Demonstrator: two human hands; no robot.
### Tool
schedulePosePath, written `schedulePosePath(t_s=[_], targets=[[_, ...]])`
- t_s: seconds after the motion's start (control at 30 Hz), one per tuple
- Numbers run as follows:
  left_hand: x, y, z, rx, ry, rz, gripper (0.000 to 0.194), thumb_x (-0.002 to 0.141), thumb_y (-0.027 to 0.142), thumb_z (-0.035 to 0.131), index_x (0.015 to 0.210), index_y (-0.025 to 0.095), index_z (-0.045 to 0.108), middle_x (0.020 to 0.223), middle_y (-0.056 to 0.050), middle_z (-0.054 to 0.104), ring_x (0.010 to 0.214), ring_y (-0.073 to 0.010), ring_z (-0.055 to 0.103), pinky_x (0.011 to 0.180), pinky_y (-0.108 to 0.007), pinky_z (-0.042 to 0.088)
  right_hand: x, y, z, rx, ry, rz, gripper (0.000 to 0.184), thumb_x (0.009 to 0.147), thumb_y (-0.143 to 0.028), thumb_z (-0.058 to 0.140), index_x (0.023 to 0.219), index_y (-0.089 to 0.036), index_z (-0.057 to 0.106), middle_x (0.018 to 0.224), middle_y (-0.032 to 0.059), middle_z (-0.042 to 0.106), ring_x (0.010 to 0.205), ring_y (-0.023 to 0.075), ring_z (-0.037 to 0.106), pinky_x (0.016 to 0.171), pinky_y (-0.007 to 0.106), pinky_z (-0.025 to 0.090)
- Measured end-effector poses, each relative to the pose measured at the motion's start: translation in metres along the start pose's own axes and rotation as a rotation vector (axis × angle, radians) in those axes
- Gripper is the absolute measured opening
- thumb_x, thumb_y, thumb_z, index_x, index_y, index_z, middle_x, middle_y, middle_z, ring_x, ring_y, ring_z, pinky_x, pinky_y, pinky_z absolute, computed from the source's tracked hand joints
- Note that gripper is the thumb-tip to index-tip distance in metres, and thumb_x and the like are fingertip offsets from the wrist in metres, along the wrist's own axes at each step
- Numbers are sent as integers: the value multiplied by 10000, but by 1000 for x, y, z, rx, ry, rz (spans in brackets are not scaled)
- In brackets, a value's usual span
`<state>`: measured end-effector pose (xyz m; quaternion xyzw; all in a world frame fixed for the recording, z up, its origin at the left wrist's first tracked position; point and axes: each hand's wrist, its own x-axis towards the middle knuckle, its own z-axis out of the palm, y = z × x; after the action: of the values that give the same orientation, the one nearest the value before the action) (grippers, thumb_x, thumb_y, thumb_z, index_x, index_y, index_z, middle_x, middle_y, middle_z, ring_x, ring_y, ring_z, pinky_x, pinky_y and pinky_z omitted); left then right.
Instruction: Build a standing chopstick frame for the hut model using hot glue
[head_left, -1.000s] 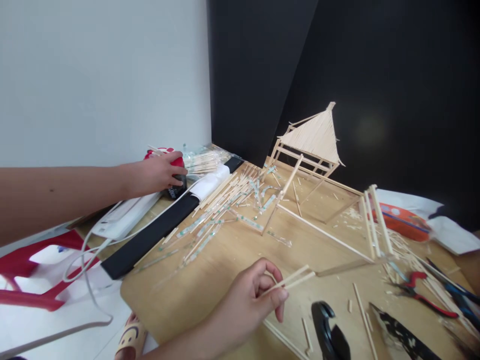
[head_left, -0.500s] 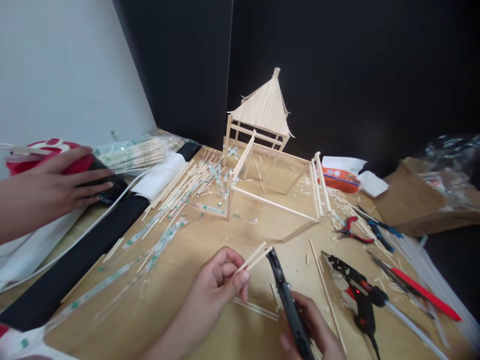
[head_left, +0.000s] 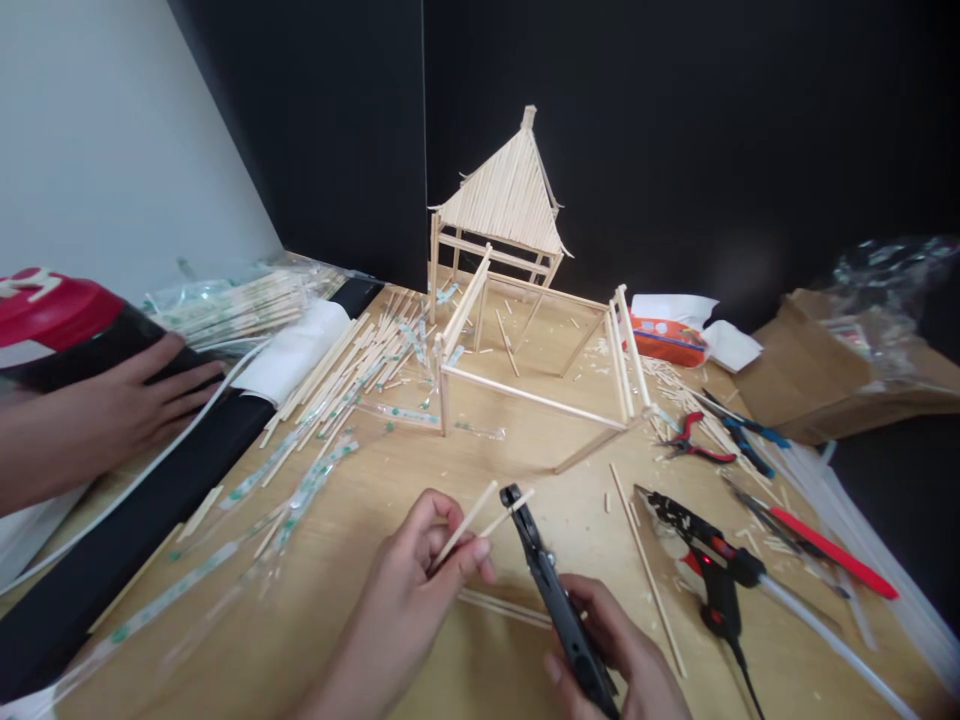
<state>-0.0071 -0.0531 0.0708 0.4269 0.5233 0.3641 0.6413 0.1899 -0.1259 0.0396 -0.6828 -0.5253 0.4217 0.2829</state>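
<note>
My left hand (head_left: 442, 560) pinches two thin wooden sticks (head_left: 469, 520), their free ends spread apart and pointing up and right. The black cutting pliers (head_left: 559, 600) are gripped in my right hand (head_left: 619, 650), which wraps around the handles. Their jaws are at the tip of one stick; whether they touch it I cannot tell. Past my hands stands an open frame of glued sticks (head_left: 532, 395), and behind it a stick model house (head_left: 502, 190) with a pointed roof. Two more sticks (head_left: 502, 607) lie on the table between my hands.
A glue gun (head_left: 709, 560) with a red light lies at right, near red-handled pliers (head_left: 694, 440) and an orange packet (head_left: 667, 340). Loose sticks (head_left: 337, 370) and plastic wrappers cover the left. Another person's hand (head_left: 150, 400) rests against a red and black object (head_left: 67, 320).
The two sticks in my left hand have spread further apart. The other person's hand and the red and black object have shifted. My view has turned slightly right.
</note>
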Motion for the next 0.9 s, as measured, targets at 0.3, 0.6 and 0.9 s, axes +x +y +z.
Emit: schedulePosePath(t_s=[0.3, 0.6, 0.9], targets=[[-2, -1, -1, 35, -33, -50, 255, 839, 438, 609, 926, 222, 506, 787, -20, 737, 465, -88, 494, 452, -203, 273, 0, -16, -7, 11, -74, 21, 372, 661, -269, 604, 1027, -212, 575, 721, -20, 612, 624, 140, 579, 605, 209, 452], [-5, -4, -7, 234, -69, 59, 208, 897, 410, 533, 856, 217, 599, 903, -21, 720, 903, -182, 648, 771, -219, 427, -1, -23, -7, 7, -52, 20, 346, 657, -248, 596, 1001, -219, 590, 811, -2, 661, 667, 143, 619, 611, 201, 461], [-8, -8, -10, 479, -37, 135, 219, 922, 409, 484, 836, 236, 588, 770, 25, 645, 767, -148, 608, 657, -188, 383, -2, -24, -5, 3, -79, 28, 268, 690, -265, 584, 952, -207, 582, 758, -10, 627, 625, 135, 587, 581, 199, 438]])
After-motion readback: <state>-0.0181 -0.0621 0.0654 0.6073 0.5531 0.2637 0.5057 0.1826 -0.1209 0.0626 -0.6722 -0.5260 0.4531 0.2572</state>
